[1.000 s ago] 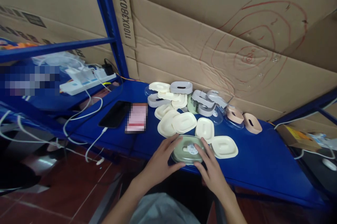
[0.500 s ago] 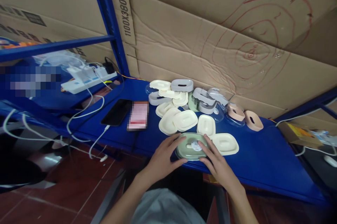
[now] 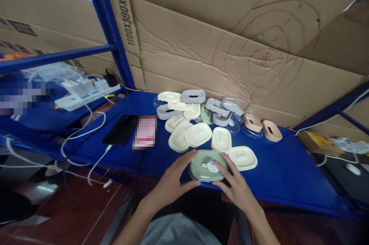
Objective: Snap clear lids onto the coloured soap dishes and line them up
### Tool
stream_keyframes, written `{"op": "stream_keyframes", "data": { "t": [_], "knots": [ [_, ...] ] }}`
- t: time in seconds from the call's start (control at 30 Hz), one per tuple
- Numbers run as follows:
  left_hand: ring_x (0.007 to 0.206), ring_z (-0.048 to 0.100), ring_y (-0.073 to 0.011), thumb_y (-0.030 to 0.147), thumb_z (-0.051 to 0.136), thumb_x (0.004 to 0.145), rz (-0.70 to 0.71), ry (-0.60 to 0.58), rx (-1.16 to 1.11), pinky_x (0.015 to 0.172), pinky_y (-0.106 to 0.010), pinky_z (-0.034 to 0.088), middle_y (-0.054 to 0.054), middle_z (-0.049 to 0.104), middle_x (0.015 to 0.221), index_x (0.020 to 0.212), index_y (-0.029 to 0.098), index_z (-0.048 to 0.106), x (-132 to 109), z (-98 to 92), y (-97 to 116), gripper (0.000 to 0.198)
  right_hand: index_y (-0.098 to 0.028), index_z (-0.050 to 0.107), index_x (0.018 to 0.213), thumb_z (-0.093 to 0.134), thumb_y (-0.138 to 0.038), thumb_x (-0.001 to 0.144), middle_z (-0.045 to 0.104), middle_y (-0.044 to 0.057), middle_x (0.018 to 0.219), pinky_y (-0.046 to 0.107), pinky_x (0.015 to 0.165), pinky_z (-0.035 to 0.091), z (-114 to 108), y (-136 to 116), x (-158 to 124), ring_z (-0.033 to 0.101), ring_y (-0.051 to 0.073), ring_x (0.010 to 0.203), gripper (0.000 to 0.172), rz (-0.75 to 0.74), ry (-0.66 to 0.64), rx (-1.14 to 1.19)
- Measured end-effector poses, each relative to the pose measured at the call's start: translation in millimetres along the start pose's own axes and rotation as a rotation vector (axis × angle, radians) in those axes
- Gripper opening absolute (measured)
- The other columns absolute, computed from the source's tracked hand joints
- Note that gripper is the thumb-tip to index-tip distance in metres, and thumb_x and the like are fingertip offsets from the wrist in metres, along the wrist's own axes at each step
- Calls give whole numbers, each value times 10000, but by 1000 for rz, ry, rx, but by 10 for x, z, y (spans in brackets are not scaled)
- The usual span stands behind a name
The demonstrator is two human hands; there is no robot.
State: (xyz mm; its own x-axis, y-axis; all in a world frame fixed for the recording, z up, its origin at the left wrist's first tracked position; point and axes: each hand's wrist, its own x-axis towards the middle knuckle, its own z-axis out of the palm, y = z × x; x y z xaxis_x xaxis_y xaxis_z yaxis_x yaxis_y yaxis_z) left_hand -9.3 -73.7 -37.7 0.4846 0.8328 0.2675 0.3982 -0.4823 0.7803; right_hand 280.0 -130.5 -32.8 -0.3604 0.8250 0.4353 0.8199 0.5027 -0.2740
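Viewpoint is swung slightly rightward since the earlier frame, with the shelf items displaced left; the green container (image 3: 206, 172) is kept between both hands. It is held at the near edge of the blue shelf (image 3: 288, 177); whether it is lifted cannot be told. Its left end is gripped by the left hand (image 3: 173, 178), thumb below, fingers above. Its right end is gripped by the right hand (image 3: 238, 186), one finger laid at the round label (image 3: 211, 166). Hands are apart. Cream pieces (image 3: 197, 134) are scattered just beyond; two phones (image 3: 119, 129) are placed to the left.
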Motion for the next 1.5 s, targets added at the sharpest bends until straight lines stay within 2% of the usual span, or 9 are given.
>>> {"op": "stream_keyframes", "data": {
  "t": [0.27,0.4,0.53,0.63,0.8,0.9,1.03,1.27,1.5],
  "knots": [
    [1443,569,-249,348,674,999,3,31,56,1202,-457,497,-30,561,1585,1576,378,466,34,-1,75,613,-292,545,1552,660,-613,963,513,133,1606,556,1188,469,-580,791,-495,546,373,1438,681,424,505,-293],
    [1369,627,-236,324,645,1017,60,66,113,1162,-437,539,-35,624,1501,1487,362,575,13,72,6,477,-208,639,1462,510,-873,882,557,206,1536,609,1105,517,-709,1371,-782,568,440,1389,891,650,519,-390],
    [1319,652,-263,305,630,1023,102,95,202,1130,-479,556,-60,664,1434,1409,329,642,12,120,-11,387,-165,597,1488,465,-857,911,464,254,1603,678,1121,470,-671,1631,-851,481,476,1458,910,658,446,-397],
    [1300,653,-284,264,635,1010,136,48,281,1108,-511,554,-68,688,1392,1356,305,673,161,179,175,350,-183,563,1514,478,-665,1018,403,223,1662,710,1201,351,-640,1544,-558,349,441,1556,697,484,457,-391],
    [1488,490,-338,315,671,998,285,-66,358,1183,-549,455,-118,491,1637,1550,281,492,692,484,570,582,-262,605,1481,465,-355,1084,652,117,1470,535,1172,467,-573,1168,503,577,290,1403,430,128,256,-220],
    [1479,502,-350,354,669,1007,300,-82,395,1171,-554,446,-151,545,1582,1568,243,451,901,644,597,612,-267,642,1447,415,-239,1089,725,82,1372,439,1091,515,-444,993,1167,650,233,1296,425,-11,21,-284],
    [1356,586,-340,357,701,989,252,-68,423,1143,-526,468,-136,644,1421,1494,209,522,816,607,492,556,-202,656,1420,418,-190,1081,704,122,1402,420,1043,486,-202,892,1727,651,253,1262,414,-27,-38,-389],
    [1271,608,-304,286,700,991,174,-11,362,1135,-518,488,-91,648,1272,1258,237,646,396,331,372,277,-108,629,1416,457,-267,1093,734,192,1210,435,972,411,79,806,1977,655,311,1110,399,32,-32,-507],
    [1124,634,-272,215,838,847,148,42,228,1000,-439,562,-61,632,1144,965,218,619,327,322,269,249,-182,663,1364,408,-285,1110,700,154,1236,416,969,380,-35,852,1995,613,301,1137,375,75,38,-561]
  ]
}}
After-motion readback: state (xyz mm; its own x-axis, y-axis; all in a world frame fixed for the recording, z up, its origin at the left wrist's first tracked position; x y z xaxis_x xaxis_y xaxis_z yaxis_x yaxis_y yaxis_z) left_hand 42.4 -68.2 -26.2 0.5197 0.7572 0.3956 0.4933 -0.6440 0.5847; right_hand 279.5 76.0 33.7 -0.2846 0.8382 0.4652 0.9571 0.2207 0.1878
